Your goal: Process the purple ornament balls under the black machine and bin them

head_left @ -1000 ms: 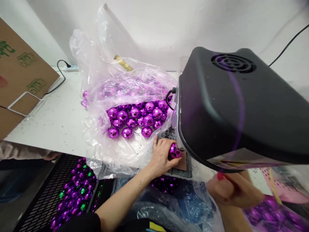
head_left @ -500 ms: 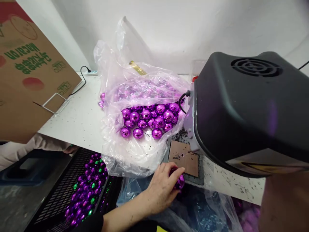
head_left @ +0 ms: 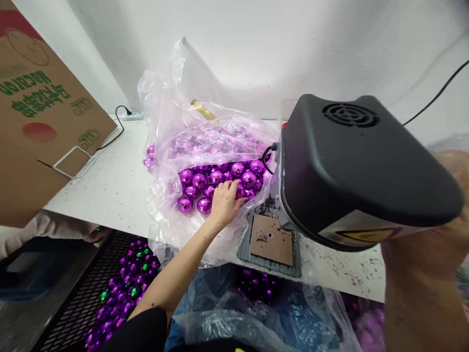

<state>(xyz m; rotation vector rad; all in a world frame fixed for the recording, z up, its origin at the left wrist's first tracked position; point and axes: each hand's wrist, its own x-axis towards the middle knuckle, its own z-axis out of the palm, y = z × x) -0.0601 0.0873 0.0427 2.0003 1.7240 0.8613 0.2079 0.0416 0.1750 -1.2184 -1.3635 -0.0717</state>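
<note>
My left hand (head_left: pixel 225 200) reaches over the front of a pile of shiny purple mirror-ball ornaments (head_left: pixel 216 177). Its thumb and fingers close round one purple mirror ball (head_left: pixel 240 191) at the front of the pile. The balls lie in and on an open clear plastic bag (head_left: pixel 163 205) on the white table. At the far right my right hand (head_left: pixel 449 205) is against the back end of a black machine head (head_left: pixel 359 161); its fingers are hidden. A brown square plate (head_left: pixel 271 239) with a small hole sits below the machine head.
A cardboard box (head_left: pixel 47 127) stands at the left. Below the table edge, a black crate (head_left: pixel 73 293) holds purple and green balls. Clear plastic (head_left: pixel 227 313) hangs at the front, near more purple balls (head_left: pixel 256 283). Another person's hand (head_left: pixel 97 234) shows at the left.
My left hand has moved from the table's front edge, where it held a purple ball, up to the pile. That ball has left the hand. The view has shifted slightly.
</note>
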